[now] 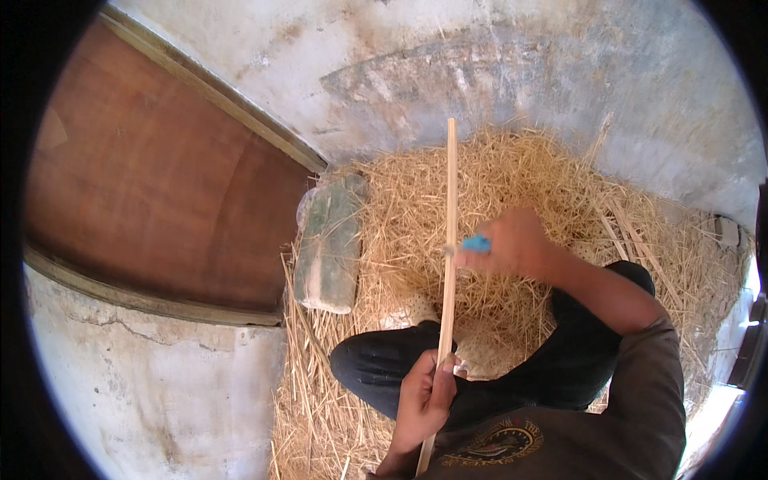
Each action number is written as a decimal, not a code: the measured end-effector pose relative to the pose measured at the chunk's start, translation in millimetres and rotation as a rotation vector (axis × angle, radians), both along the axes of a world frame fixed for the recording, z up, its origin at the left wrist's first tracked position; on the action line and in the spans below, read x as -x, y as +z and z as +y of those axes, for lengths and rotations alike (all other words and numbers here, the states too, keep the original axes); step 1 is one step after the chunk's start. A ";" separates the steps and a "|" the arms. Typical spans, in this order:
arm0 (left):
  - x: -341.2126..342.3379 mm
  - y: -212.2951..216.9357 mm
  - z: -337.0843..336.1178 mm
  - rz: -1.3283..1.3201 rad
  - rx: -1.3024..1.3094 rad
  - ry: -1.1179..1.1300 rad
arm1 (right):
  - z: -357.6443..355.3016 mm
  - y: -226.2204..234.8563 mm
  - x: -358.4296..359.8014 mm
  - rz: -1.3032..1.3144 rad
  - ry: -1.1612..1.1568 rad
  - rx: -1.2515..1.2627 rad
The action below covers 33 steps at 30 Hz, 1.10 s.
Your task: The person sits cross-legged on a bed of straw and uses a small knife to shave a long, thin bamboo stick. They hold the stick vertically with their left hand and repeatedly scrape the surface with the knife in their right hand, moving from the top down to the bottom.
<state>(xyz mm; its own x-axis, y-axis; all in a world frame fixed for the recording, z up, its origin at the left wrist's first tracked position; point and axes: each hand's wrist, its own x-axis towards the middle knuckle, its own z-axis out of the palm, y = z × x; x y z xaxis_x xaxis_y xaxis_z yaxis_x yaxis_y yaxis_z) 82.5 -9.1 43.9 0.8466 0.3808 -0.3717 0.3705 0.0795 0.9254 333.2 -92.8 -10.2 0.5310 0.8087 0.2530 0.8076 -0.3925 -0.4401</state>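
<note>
A long, pale strip of wood or split bamboo (451,184) stands nearly upright in the picture, running from the straw down past my lap. My left hand (424,400) is closed around its lower part, thumb along the strip. My right hand (518,244), smeared by motion, is closed on a small blue-handled tool (478,243). The tool's tip meets or crosses the strip around mid-length; its blurred shape does not show what kind it is. My legs (384,364) are bent on both sides of the strip.
Loose straw or shavings (404,200) cover the floor in a thick heap. A worn greenish block (330,240) lies at left beside a brown door panel (160,176) in a wooden frame. Stained plaster walls (496,80) close in the far side. Several loose strips (632,228) lie at right.
</note>
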 end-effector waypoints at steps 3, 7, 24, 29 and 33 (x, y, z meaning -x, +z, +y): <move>1.5 2.5 -2.3 0.015 0.030 0.011 | -4.2 -3.6 22.2 -0.055 0.071 -0.014; 6.6 -1.2 -3.9 0.036 -0.030 -0.029 | -3.7 -4.6 -6.3 -0.059 -0.029 -0.045; 37.9 -6.4 -15.1 0.090 -0.003 -0.147 | -22.0 -16.8 -128.1 -0.276 -0.430 0.003; 58.0 -3.5 -22.4 0.029 0.142 -0.246 | -56.4 -20.5 -181.6 0.113 -0.810 0.156; 38.6 -23.2 12.1 0.013 0.199 0.043 | -29.0 -12.8 -107.1 0.122 -0.495 0.021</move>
